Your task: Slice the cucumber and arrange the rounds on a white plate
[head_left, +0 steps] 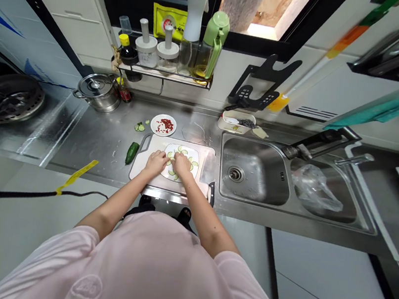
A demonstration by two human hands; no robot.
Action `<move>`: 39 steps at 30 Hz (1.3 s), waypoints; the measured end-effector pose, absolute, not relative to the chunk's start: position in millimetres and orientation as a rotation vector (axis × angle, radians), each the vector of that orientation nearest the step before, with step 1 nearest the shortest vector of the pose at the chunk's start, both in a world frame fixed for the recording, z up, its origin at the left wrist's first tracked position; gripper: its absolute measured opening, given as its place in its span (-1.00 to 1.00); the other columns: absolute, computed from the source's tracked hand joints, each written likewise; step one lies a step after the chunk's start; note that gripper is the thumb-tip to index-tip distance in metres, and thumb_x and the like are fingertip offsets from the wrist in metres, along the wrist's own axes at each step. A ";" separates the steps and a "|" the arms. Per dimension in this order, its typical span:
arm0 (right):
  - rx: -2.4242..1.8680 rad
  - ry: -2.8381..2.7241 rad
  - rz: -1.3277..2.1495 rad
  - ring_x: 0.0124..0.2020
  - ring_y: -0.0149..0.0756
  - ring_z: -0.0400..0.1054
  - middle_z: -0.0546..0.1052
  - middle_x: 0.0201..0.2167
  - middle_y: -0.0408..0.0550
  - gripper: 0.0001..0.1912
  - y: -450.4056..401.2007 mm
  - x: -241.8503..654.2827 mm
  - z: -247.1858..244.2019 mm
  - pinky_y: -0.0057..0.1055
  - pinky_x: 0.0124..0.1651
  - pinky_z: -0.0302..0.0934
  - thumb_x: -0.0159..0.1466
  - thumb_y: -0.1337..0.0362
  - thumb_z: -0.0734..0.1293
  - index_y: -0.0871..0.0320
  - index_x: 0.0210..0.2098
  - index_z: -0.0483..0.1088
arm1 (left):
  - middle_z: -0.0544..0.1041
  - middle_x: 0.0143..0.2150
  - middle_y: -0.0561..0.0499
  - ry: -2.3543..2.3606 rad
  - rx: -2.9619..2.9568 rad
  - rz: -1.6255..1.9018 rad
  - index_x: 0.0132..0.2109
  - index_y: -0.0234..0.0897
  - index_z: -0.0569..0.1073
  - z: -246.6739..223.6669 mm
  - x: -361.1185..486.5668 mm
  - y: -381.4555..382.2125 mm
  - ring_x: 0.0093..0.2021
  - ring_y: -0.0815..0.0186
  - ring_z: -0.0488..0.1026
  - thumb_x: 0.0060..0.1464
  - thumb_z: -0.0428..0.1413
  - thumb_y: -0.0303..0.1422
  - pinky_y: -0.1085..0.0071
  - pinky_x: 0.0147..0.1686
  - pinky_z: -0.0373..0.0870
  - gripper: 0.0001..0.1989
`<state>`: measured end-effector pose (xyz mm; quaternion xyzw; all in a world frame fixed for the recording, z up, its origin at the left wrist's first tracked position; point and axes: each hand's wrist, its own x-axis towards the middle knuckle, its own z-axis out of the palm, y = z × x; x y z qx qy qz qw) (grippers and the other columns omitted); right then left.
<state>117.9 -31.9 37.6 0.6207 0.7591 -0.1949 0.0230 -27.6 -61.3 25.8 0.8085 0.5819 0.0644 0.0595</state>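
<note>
A white plate (183,174) lies on a pale cutting board (141,163), with curved cucumber slices (172,172) arranged around it. My left hand (156,162) reaches over the plate's left side, fingers bent and pinched at a cucumber slice. Close beside it, my right hand (181,165) is over the plate's middle, its fingertips also closed at a slice; the fingers partly hide what they grip. To the board's left is a cut piece of cucumber (132,153). Behind the board are a small plate of chopped red pieces (164,125) and several loose cucumber slices (140,126).
A knife (211,193) rests at the board's right edge. On the right is a double sink (256,170) with a plastic bag (316,187). A steel pot (99,93) and a wok (4,98) stand left. A wall rack (165,75) holds seasoning jars and bottles.
</note>
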 end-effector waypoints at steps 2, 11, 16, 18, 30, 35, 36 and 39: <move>1.918 2.350 -0.612 -0.09 -0.18 0.32 0.40 -0.08 0.08 -0.72 -31.7 118.8 37.1 -0.34 -0.15 0.17 0.33 0.15 0.19 0.14 -0.03 0.29 | 0.41 -0.16 -0.10 1.758 2.446 0.189 -0.10 -0.11 0.52 27.1 -27.7 -61.6 -0.11 0.17 0.26 0.16 -0.03 -0.37 0.27 -0.19 0.21 -0.73; 1.906 2.360 -0.613 -0.06 -0.17 0.30 0.39 -0.04 0.08 -0.73 -33.5 124.0 39.9 -0.33 -0.13 0.16 0.32 0.21 0.17 0.13 -0.03 0.31 | 0.42 -0.18 -0.10 1.767 2.420 0.163 -0.14 -0.12 0.55 31.0 -26.3 -58.0 -0.10 0.16 0.27 0.13 0.00 -0.37 0.25 -0.18 0.23 -0.76; 1.926 2.354 -0.611 -0.06 -0.16 0.30 0.39 -0.05 0.08 -0.74 -34.9 123.8 43.8 -0.32 -0.14 0.17 0.33 0.21 0.15 0.13 -0.04 0.31 | 0.44 -0.18 -0.08 1.821 2.269 0.283 -0.14 -0.12 0.54 30.2 -25.7 -54.5 -0.09 0.17 0.29 0.09 0.02 -0.42 0.27 -0.12 0.26 -0.74; 1.940 2.363 -0.614 -0.06 -0.16 0.29 0.39 -0.05 0.08 -0.74 -36.7 124.3 44.8 -0.32 -0.14 0.17 0.34 0.21 0.13 0.12 -0.04 0.32 | 0.45 -0.17 -0.07 1.887 2.175 0.360 -0.10 -0.13 0.52 29.6 -26.2 -53.7 -0.09 0.18 0.30 0.09 -0.01 -0.46 0.29 -0.09 0.27 -0.71; 1.886 2.417 -0.623 -0.09 -0.21 0.31 0.43 -0.10 0.06 -0.74 -49.7 116.5 43.1 -0.38 -0.15 0.16 0.35 0.24 0.11 0.14 -0.07 0.34 | 0.45 -0.16 -0.08 1.926 2.168 0.460 -0.13 -0.17 0.49 29.3 -27.8 -60.9 -0.08 0.17 0.30 0.10 -0.01 -0.39 0.27 -0.07 0.26 -0.77; 1.882 2.392 -0.622 -0.09 -0.22 0.31 0.42 -0.10 0.07 -0.73 -51.4 113.3 45.5 -0.39 -0.15 0.17 0.36 0.24 0.10 0.14 -0.06 0.34 | 0.45 -0.15 -0.08 1.913 2.162 0.439 -0.14 -0.17 0.49 32.2 -24.2 -63.0 -0.07 0.17 0.31 0.11 0.02 -0.34 0.27 -0.07 0.26 -0.79; 1.879 2.392 -0.622 -0.09 -0.23 0.31 0.42 -0.10 0.06 -0.73 -51.5 113.0 46.2 -0.39 -0.15 0.17 0.36 0.24 0.10 0.14 -0.06 0.35 | 0.45 -0.15 -0.08 1.920 2.154 0.444 -0.13 -0.18 0.49 32.7 -23.8 -62.8 -0.07 0.17 0.31 0.11 0.02 -0.34 0.27 -0.07 0.26 -0.79; 1.883 2.400 -0.628 -0.09 -0.23 0.31 0.42 -0.10 0.06 -0.73 -51.0 113.6 48.8 -0.40 -0.16 0.16 0.35 0.24 0.12 0.15 -0.06 0.35 | 0.45 -0.14 -0.08 1.933 2.137 0.481 -0.13 -0.19 0.49 33.6 -23.7 -61.0 -0.07 0.18 0.31 0.12 0.01 -0.33 0.28 -0.06 0.26 -0.79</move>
